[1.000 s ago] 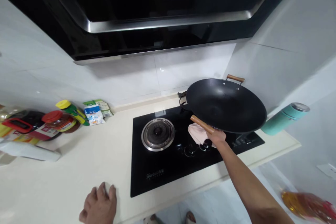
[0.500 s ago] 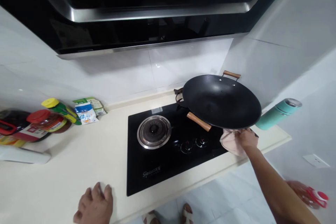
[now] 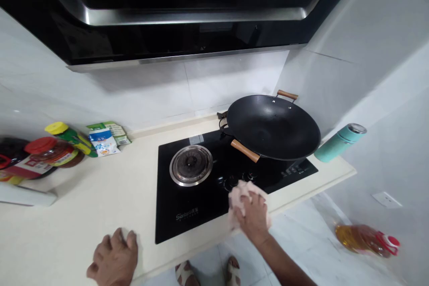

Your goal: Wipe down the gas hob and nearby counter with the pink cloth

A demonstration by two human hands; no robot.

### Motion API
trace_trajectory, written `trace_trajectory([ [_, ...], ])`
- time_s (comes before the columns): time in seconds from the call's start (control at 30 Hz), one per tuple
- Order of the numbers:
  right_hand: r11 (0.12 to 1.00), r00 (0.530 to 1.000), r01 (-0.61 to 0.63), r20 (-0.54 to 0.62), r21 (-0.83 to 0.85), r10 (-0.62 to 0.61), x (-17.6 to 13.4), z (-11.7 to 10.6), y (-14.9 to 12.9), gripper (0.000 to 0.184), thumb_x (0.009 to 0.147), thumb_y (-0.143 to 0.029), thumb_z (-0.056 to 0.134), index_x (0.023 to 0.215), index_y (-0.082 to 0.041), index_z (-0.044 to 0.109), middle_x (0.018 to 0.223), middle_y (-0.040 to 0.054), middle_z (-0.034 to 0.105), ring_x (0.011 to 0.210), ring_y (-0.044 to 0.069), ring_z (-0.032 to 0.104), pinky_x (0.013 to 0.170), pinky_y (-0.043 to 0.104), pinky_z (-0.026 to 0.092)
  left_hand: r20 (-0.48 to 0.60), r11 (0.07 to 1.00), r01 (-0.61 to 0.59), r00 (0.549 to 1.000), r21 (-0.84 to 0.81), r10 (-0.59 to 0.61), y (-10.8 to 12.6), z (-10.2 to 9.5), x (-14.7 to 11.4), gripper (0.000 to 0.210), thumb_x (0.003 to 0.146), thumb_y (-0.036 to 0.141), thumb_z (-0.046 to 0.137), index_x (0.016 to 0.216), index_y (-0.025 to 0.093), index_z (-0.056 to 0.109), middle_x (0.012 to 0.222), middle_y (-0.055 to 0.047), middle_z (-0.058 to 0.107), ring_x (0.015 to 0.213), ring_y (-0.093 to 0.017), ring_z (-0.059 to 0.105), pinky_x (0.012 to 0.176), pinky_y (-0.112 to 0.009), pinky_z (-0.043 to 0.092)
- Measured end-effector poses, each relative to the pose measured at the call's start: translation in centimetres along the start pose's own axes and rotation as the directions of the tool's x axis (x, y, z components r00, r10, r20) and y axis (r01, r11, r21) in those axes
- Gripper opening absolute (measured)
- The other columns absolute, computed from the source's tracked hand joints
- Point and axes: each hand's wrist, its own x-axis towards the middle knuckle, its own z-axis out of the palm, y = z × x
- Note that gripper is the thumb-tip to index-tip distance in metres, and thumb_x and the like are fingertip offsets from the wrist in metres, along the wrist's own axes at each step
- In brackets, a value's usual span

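Observation:
My right hand (image 3: 254, 218) grips a crumpled pale pink cloth (image 3: 244, 194), pressed over the front edge of the black glass cooktop (image 3: 204, 208), near its knobs (image 3: 231, 182). My left hand (image 3: 115, 254) rests on the cream countertop (image 3: 87, 201) left of the cooktop, fingers apart and slightly bent, holding nothing. Behind the cloth, a black wok (image 3: 273, 127) with wooden handles sits over the right side of the cooktop. The left burner (image 3: 191, 165) is uncovered, a round metal ring about its dark centre.
A mint green flask (image 3: 338, 144) stands right of the wok. Sauce bottles, a red-lidded jar (image 3: 55, 151) and seasoning packets (image 3: 103, 141) line the counter's left back. Overhead hangs a black range hood (image 3: 187, 38). An oil bottle (image 3: 365, 239) is low at the right.
My right hand has moved left with the cloth, from below the wok's right side to the cooktop's front edge near the knobs. My left hand stays on the counter. The view has shifted slightly.

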Motion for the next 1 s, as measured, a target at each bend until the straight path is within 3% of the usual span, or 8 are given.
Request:
trace_trajectory([
  [0.1, 0.953, 0.964, 0.222, 0.102, 0.207, -0.247, -2.8, 1.2, -4.4, 0.035, 0.085, -0.038, 0.067, 0.117, -0.028, 0.07, 0.141, 0.0099, 0.055, 0.123, 0.035, 0.047, 0.105, 0.052, 0.041, -0.006, 1.0, -0.002, 1.0, 0.003, 0.002, -0.1, 0.1, 0.0, 0.068, 0.096, 0.061, 0.018, 0.144, 0.024, 0.047, 0.157, -0.019, 0.042, 0.149, -0.039, 0.032, 0.115, -0.065, 0.028],
  [0.17, 0.869, 0.915, 0.336, 0.094, 0.362, -0.393, -4.1, 1.8, -6.4, 0.027, 0.08, -0.032, 0.07, 0.106, -0.027, 0.07, 0.136, 0.0067, 0.057, 0.124, 0.031, 0.048, 0.108, 0.047, 0.042, -0.014, 1.0, -0.009, 1.0, -0.003, 0.009, -0.3, 0.2, -0.1, 0.067, 0.096, 0.06, 0.02, 0.145, 0.023, 0.047, 0.159, -0.02, 0.04, 0.15, -0.039, 0.03, 0.116, -0.065, 0.027],
  [0.23, 0.811, 0.9, 0.367, 0.045, 0.455, -0.433, -4.3, 1.7, -7.0, 0.024, 0.076, -0.026, 0.07, 0.1, -0.026, 0.069, 0.132, 0.0059, 0.058, 0.123, 0.029, 0.049, 0.106, 0.044, 0.044, -0.021, 1.0, -0.01, 1.0, -0.008, 0.01, -0.3, 0.2, -0.2, 0.065, 0.097, 0.059, 0.023, 0.145, 0.022, 0.047, 0.159, -0.02, 0.039, 0.151, -0.038, 0.03, 0.116, -0.064, 0.027],
  [0.33, 0.854, 0.953, 0.29, -0.048, 0.431, -0.299, -2.6, 0.2, -4.5, 0.024, 0.078, -0.026, 0.065, 0.101, -0.026, 0.071, 0.134, 0.0077, 0.056, 0.121, 0.031, 0.051, 0.103, 0.046, 0.046, -0.04, 1.0, -0.001, 0.999, -0.001, 0.001, -0.1, 0.1, -0.6, 0.064, 0.098, 0.058, 0.021, 0.144, 0.022, 0.048, 0.157, -0.019, 0.042, 0.15, -0.035, 0.032, 0.117, -0.062, 0.028],
  [0.47, 0.968, 0.985, 0.12, -0.145, 0.219, -0.089, 0.4, -1.5, 1.7, 0.035, 0.094, -0.043, 0.049, 0.116, -0.028, 0.072, 0.142, 0.0113, 0.051, 0.128, 0.037, 0.047, 0.101, 0.057, 0.045, -0.102, 0.999, -0.04, 0.994, 0.035, 0.044, 0.1, 0.1, -1.2, 0.062, 0.101, 0.053, 0.02, 0.142, 0.018, 0.049, 0.153, -0.021, 0.045, 0.147, -0.035, 0.036, 0.114, -0.06, 0.031],
  [0.6, 0.999, 0.989, 0.035, -0.143, -0.014, -0.036, 0.0, 0.1, 3.7, 0.044, 0.099, -0.048, 0.043, 0.127, -0.024, 0.067, 0.146, 0.0163, 0.05, 0.13, 0.042, 0.044, 0.099, 0.065, 0.041, -0.125, 0.997, -0.06, 0.99, 0.056, 0.067, -0.1, 0.5, -1.4, 0.06, 0.102, 0.05, 0.021, 0.141, 0.016, 0.051, 0.152, -0.023, 0.047, 0.145, -0.036, 0.036, 0.113, -0.061, 0.032],
  [0.83, 0.971, 0.975, 0.216, -0.03, -0.102, -0.22, -2.9, 3.4, -5.5, 0.048, 0.095, -0.042, 0.054, 0.136, -0.019, 0.063, 0.153, 0.0216, 0.047, 0.135, 0.045, 0.042, 0.104, 0.062, 0.035, -0.142, 0.995, -0.061, 0.987, 0.081, 0.072, -0.6, 1.2, -1.4, 0.058, 0.103, 0.047, 0.025, 0.142, 0.015, 0.052, 0.153, -0.022, 0.047, 0.145, -0.036, 0.037, 0.113, -0.061, 0.033],
  [1.0, 0.868, 0.861, 0.492, 0.114, 0.063, -0.496, -1.3, 3.6, -12.6, 0.054, 0.092, -0.053, 0.063, 0.136, -0.022, 0.062, 0.156, 0.0205, 0.046, 0.137, 0.044, 0.041, 0.109, 0.06, 0.031, -0.138, 0.995, -0.049, 0.989, 0.092, 0.062, -0.8, 1.5, -1.3, 0.056, 0.102, 0.044, 0.029, 0.141, 0.014, 0.055, 0.153, -0.023, 0.049, 0.146, -0.037, 0.037, 0.112, -0.061, 0.034],
])
